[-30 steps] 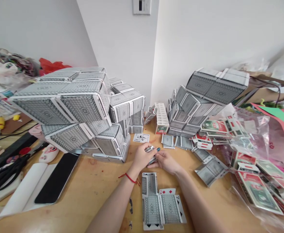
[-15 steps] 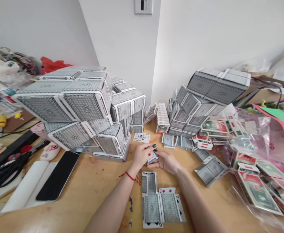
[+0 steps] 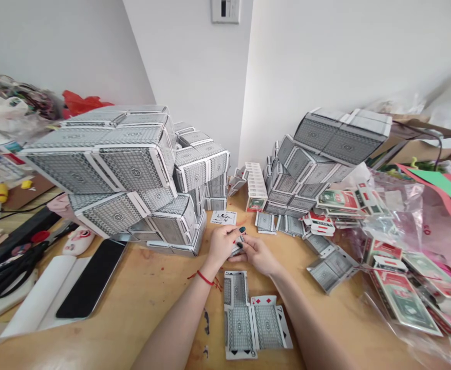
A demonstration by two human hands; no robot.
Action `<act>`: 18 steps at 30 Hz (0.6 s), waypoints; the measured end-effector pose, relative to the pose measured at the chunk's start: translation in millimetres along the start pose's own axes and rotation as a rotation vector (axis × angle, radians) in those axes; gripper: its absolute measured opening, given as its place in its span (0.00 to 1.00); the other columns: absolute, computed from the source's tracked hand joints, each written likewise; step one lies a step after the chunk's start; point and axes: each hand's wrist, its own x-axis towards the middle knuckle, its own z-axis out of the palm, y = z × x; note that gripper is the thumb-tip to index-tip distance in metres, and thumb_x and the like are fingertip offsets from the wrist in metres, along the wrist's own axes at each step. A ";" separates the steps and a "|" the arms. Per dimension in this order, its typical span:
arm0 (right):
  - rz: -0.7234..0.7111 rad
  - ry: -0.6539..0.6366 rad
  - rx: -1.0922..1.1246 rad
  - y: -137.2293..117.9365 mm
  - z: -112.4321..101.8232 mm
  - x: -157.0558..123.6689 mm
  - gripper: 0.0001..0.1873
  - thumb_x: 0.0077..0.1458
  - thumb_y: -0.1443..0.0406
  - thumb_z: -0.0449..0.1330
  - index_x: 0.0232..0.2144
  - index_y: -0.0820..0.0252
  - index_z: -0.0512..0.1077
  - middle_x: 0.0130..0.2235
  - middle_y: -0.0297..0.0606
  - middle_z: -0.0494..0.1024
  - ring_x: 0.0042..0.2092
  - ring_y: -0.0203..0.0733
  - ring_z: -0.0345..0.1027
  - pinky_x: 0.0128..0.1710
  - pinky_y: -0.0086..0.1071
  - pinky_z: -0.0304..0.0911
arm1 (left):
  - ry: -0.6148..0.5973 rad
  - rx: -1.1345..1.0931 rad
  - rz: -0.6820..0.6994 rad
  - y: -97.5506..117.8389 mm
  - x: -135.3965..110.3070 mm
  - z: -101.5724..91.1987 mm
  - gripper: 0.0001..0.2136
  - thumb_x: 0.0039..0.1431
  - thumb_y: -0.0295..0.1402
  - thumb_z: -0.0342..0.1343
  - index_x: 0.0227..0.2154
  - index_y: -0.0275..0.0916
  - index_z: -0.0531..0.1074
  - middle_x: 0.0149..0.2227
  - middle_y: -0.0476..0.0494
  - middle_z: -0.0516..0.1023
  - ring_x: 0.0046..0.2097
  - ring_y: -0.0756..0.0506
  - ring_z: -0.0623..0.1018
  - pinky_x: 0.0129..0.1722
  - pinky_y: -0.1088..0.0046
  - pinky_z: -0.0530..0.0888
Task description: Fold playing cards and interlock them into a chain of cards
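My left hand point(image 3: 221, 245), with a red string bracelet point(image 3: 204, 278) at the wrist, and my right hand point(image 3: 258, 254) meet at the fingertips. Between them they pinch a small folded playing card point(image 3: 238, 246), mostly hidden by my fingers. Just below my hands, a flat group of joined grey-backed playing cards point(image 3: 243, 321) lies on the wooden table point(image 3: 144, 293). One face-up card point(image 3: 224, 218) lies just beyond my left hand. Tall structures of joined grey-backed cards rise on the left point(image 3: 110, 172) and right point(image 3: 318, 154).
Black-handled scissors point(image 3: 13, 267), a black phone point(image 3: 90, 277) and a white mouse point(image 3: 78, 242) lie at the left. A clear plastic bag point(image 3: 398, 216) with green-and-red cards point(image 3: 400, 295) spreads over the right side. White walls stand behind.
My fingers have closed further around the small card, hiding more of it. Both hands have shifted slightly, and the whole view has moved a little with my head.
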 end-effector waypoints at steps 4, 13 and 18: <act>-0.019 0.090 -0.045 1.5 -0.6 1.5 0.12 0.48 0.58 0.56 0.32 0.61 0.68 0.28 0.35 0.73 0.34 0.42 0.71 0.30 0.36 0.70 | 0.012 -0.011 0.017 0.8 -1.4 1.7 0.11 0.48 0.37 0.52 0.23 0.35 0.73 0.22 0.48 0.73 0.26 0.50 0.70 0.25 0.78 0.65; -0.095 0.293 -0.026 -11.1 -0.9 4.3 0.16 0.45 0.58 0.59 0.35 0.58 0.60 0.26 0.31 0.72 0.23 0.36 0.68 0.20 0.31 0.68 | 0.042 -0.104 0.069 1.5 -2.4 2.6 0.11 0.51 0.34 0.50 0.37 0.35 0.70 0.35 0.43 0.75 0.35 0.49 0.73 0.34 0.75 0.69; -0.171 0.366 -0.129 -4.0 -6.7 8.7 0.15 0.45 0.60 0.59 0.33 0.59 0.59 0.27 0.32 0.72 0.23 0.34 0.67 0.22 0.30 0.67 | 0.056 0.029 0.109 -3.5 -2.7 1.7 0.18 0.53 0.29 0.48 0.48 0.40 0.64 0.44 0.41 0.72 0.40 0.47 0.73 0.41 0.70 0.69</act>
